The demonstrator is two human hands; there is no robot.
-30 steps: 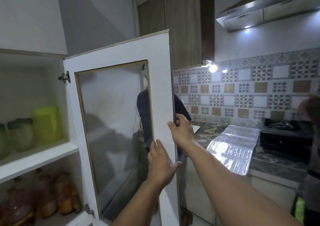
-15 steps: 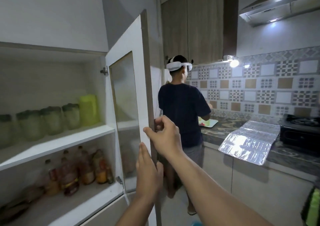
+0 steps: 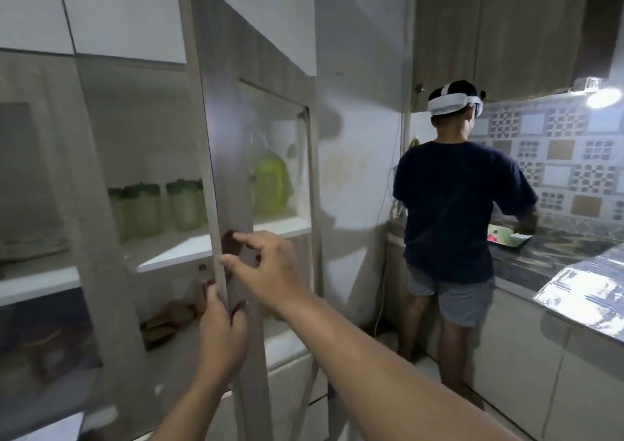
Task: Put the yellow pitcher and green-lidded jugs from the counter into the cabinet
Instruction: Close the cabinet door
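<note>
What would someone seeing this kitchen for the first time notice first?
Front and centre, the left hand and right hand sit at the edge of a glass-paned cabinet door. Behind the glass, the yellow pitcher stands on the white shelf, with the green-lidded jugs lined up to its left. On the right, a second person in a white headset works at the counter.

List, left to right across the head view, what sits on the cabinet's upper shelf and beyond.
green-lidded jugs → cabinet door edge → yellow pitcher behind the glass → person in a dark shirt → foil sheet
</note>
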